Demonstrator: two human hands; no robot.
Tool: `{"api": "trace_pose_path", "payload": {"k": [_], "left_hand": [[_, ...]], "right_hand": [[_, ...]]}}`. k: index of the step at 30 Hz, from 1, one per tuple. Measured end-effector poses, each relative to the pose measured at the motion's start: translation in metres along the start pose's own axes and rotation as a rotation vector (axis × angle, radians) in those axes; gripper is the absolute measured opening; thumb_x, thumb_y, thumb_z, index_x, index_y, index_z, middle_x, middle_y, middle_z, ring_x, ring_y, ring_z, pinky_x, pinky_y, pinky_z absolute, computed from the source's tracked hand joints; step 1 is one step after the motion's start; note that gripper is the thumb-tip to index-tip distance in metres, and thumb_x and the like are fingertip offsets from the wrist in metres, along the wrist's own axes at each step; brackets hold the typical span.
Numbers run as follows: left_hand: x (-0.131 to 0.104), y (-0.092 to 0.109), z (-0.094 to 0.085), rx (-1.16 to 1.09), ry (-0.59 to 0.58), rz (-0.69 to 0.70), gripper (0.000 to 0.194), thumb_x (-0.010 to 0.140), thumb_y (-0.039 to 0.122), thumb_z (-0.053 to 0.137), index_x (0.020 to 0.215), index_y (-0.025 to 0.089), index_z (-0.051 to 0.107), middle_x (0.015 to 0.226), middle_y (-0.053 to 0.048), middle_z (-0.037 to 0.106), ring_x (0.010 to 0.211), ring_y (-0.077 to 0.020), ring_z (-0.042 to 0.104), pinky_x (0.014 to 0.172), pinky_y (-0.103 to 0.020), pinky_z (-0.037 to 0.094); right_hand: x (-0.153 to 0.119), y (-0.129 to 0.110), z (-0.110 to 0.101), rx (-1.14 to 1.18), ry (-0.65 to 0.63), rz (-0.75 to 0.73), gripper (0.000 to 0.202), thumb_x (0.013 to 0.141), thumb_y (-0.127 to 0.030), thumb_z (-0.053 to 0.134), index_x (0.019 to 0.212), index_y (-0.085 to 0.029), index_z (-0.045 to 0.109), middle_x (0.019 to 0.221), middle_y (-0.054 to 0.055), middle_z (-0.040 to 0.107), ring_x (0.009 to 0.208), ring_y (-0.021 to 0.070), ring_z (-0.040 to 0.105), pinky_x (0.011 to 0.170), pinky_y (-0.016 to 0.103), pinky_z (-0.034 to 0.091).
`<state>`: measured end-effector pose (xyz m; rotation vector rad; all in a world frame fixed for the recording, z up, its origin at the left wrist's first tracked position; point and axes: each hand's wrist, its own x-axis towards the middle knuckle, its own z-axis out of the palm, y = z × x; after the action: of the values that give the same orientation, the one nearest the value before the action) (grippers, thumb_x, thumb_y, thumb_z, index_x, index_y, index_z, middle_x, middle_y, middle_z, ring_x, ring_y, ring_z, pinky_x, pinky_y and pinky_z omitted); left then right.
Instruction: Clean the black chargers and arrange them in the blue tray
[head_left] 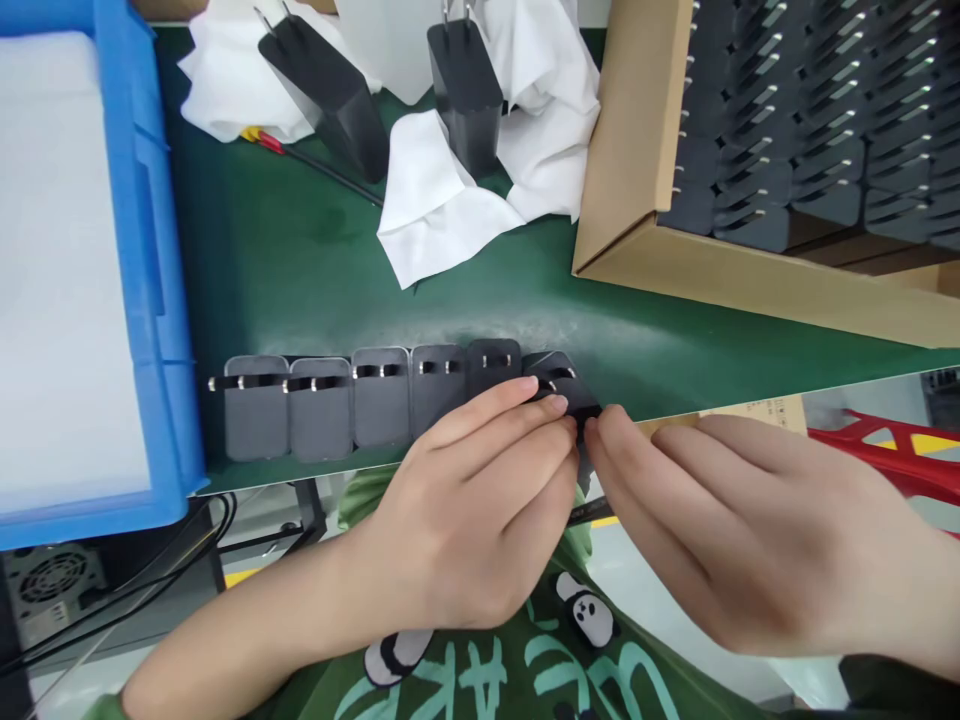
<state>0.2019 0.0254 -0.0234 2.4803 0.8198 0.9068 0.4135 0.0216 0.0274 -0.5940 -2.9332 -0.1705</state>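
Observation:
At the table's near edge, my left hand (487,500) and my right hand (750,530) close together on a black power adapter (564,368) with two metal prongs. It sits tilted at the right end of a row of several like adapters (321,410), which stand prongs up along the edge. The fingers of both hands are bent in and pressed to the adapter's near side; their tips partly cover it. My left fingertips lie close to its prongs, while the right ones pinch at its lower right corner.
A cardboard box (630,140) packed with adapters stands at the back right. To the left is a blue bin (142,250) with a white sheet. Two adapters (465,95) lie at the back among crumpled white cloths (442,225), near a thin tool with a red and yellow handle (270,142).

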Motion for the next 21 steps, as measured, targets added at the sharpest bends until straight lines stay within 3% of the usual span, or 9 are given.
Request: {"api": "trace_pose_path", "payload": {"k": [8, 14, 17, 21], "left_hand": [[0.001, -0.001, -0.003, -0.024, -0.012, 0.016, 0.025, 0.092, 0.004, 0.046, 0.100, 0.005, 0.070, 0.106, -0.009, 0.075, 0.111, -0.0207, 0.068, 0.116, -0.033, 0.043], [-0.001, -0.002, -0.004, -0.012, -0.031, 0.013, 0.025, 0.093, 0.006, 0.045, 0.098, 0.007, 0.070, 0.106, -0.008, 0.075, 0.112, -0.0200, 0.068, 0.116, -0.034, 0.043], [-0.002, -0.002, -0.002, -0.019, -0.026, 0.009, 0.020, 0.091, 0.005, 0.051, 0.099, 0.007, 0.069, 0.106, -0.008, 0.075, 0.112, -0.0199, 0.067, 0.116, -0.035, 0.042], [0.002, 0.002, 0.000, 0.005, -0.012, -0.025, 0.016, 0.089, 0.005, 0.057, 0.096, 0.009, 0.071, 0.102, -0.007, 0.074, 0.105, -0.0204, 0.067, 0.111, -0.038, 0.045]], "right_hand": [[0.003, 0.000, -0.001, -0.111, -0.069, -0.062, 0.033, 0.090, -0.021, 0.045, 0.089, -0.003, 0.073, 0.086, 0.021, 0.072, 0.057, 0.0214, 0.060, 0.043, 0.034, 0.045], [-0.005, 0.003, 0.014, -0.207, -0.052, -0.019, 0.015, 0.090, -0.015, 0.055, 0.086, -0.014, 0.070, 0.082, 0.004, 0.064, 0.049, 0.0102, 0.040, 0.042, 0.029, 0.035], [-0.019, 0.002, 0.016, -0.008, 0.041, 0.091, 0.021, 0.093, -0.012, 0.046, 0.083, -0.015, 0.064, 0.081, 0.003, 0.063, 0.053, 0.0119, 0.048, 0.045, 0.030, 0.041], [-0.039, -0.006, 0.025, 0.319, 0.286, 0.456, 0.012, 0.091, -0.008, 0.052, 0.095, -0.014, 0.062, 0.090, 0.007, 0.064, 0.074, 0.0142, 0.062, 0.056, 0.028, 0.051]]}}
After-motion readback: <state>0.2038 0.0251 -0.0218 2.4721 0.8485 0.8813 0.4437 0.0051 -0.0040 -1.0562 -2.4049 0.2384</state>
